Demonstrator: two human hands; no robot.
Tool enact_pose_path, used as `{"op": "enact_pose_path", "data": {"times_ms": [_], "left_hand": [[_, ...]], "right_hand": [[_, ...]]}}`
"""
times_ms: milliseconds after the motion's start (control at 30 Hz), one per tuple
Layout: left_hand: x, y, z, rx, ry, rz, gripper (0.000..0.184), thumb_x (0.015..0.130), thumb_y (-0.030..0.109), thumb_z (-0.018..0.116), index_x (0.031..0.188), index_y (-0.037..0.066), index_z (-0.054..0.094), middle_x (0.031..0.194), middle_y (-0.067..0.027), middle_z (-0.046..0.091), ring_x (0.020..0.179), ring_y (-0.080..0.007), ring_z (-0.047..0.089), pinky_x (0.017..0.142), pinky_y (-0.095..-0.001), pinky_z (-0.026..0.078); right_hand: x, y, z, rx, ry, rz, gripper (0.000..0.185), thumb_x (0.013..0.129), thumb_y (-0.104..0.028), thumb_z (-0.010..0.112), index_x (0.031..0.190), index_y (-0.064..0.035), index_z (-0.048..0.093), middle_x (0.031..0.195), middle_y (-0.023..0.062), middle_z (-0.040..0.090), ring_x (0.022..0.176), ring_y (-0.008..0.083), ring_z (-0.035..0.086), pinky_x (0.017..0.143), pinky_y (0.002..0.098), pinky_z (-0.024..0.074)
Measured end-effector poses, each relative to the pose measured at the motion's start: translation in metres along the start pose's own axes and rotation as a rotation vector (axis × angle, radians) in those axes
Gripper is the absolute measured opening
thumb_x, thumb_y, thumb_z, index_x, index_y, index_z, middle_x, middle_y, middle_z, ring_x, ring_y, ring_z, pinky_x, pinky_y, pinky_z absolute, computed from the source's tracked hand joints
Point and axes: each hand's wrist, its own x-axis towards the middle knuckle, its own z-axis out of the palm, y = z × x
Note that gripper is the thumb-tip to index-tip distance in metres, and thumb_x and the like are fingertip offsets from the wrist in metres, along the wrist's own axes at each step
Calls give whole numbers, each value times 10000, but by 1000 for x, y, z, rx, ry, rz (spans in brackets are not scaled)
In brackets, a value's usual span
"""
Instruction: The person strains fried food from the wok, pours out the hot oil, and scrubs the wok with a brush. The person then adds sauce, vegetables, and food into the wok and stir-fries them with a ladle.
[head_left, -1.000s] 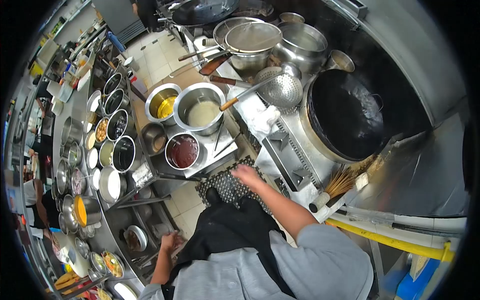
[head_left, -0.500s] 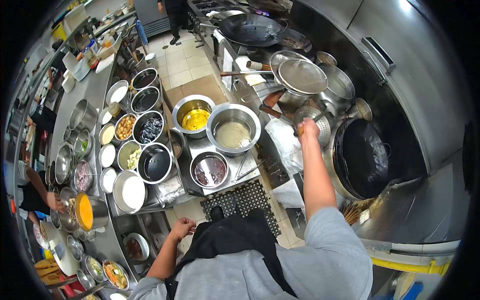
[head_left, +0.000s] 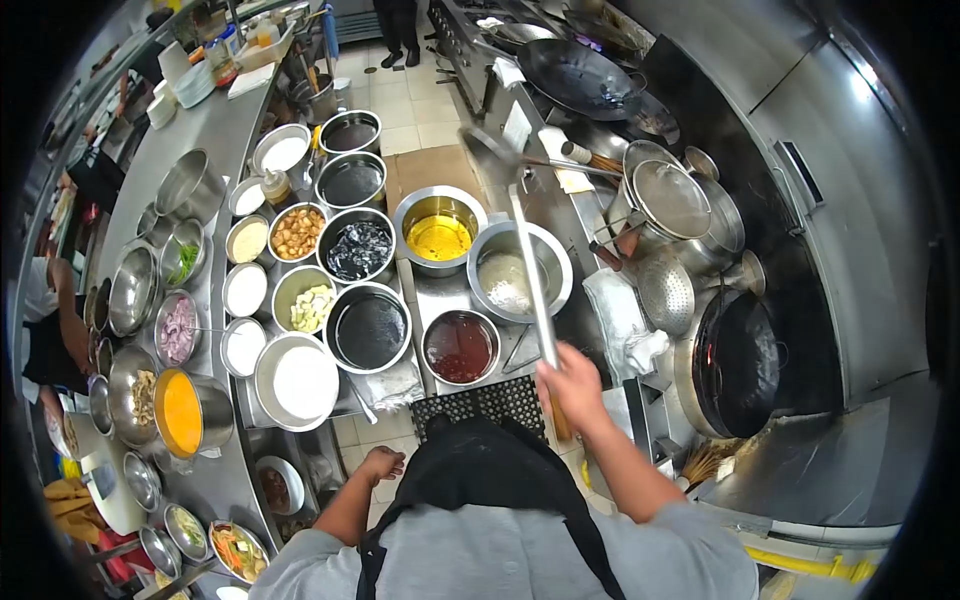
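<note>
Ladle (head_left: 530, 272) gripped in right hand (head_left: 574, 388), shaft crossing above pot (head_left: 562, 272) beside red-liquid pot (head_left: 427, 345); left hand (head_left: 383, 464) loosely curled.

The right arm (head_left: 628, 462) extends forward from the shoulder, elbow slightly bent. The right hand (head_left: 572, 388) is closed in a grip, palm turned inward. The left arm (head_left: 345, 508) is bent and held low beside the torso; the left hand (head_left: 384, 464) is relaxed, fingers loosely curled.

The long-handled tool (head_left: 530, 265) is blurred, the far person (head_left: 397, 20) cropped.
</note>
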Motion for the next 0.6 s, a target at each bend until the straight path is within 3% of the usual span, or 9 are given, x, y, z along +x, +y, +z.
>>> {"op": "enact_pose_path", "data": {"times_ms": [33,67,200,267,300,333,367,467,600], "left_hand": [[-5,0,2,-39,64,14,207,843,242,635,859,39,601,776,-62,636,659,-173,619,575,-320,502],[-8,-3,-1,-42,70,17,207,843,242,635,859,39,601,776,-62,636,659,-173,619,575,-320,502],[-26,-24,-7,-141,130,23,174,849,203,617,910,44,580,762,-62,627,660,-176,616,588,-323,501],[-30,-63,-14,-29,113,209,149,853,195,600,866,46,589,740,-60,617,628,-172,599,575,-319,496],[-32,-84,-18,4,90,284,144,856,191,591,843,47,592,727,-59,612,611,-170,589,567,-317,493],[-38,-96,-19,-12,102,282,154,856,198,588,828,47,595,715,-54,607,598,-166,581,556,-312,485],[-46,-101,-17,-66,122,204,165,856,206,586,812,47,597,703,-49,602,585,-162,572,545,-308,477],[-46,-115,-7,-355,199,-100,195,855,226,583,778,47,604,676,-38,593,560,-152,555,518,-295,457],[-43,-122,-9,-299,216,-116,194,852,224,583,786,44,612,671,-37,597,566,-148,557,512,-295,450]], "right_hand": [[38,17,6,-64,21,-44,256,889,-87,572,1126,-8,519,602,7,506,398,79,449,344,225,368],[77,32,10,-174,59,10,257,868,-112,587,1088,17,553,646,74,570,480,173,543,441,303,454],[203,97,32,-571,68,-141,223,801,-132,607,920,53,568,768,212,620,697,328,627,642,429,496],[218,89,54,-357,20,223,172,830,-131,591,837,27,523,677,154,585,528,270,585,454,399,467],[221,91,60,-354,14,223,172,830,-131,591,837,27,523,677,154,585,528,270,585,454,399,467],[226,96,65,-272,19,283,157,852,-143,577,811,-5,515,633,99,540,466,210,522,399,354,421],[229,97,70,-189,23,342,158,874,-154,564,785,-37,506,588,44,494,403,149,459,344,309,375],[228,98,76,-76,17,428,168,888,-158,550,765,-60,492,584,25,479,413,126,440,357,300,368],[216,94,68,186,-50,510,156,905,-172,528,793,-71,490,593,4,466,409,102,412,360,284,360]]}}
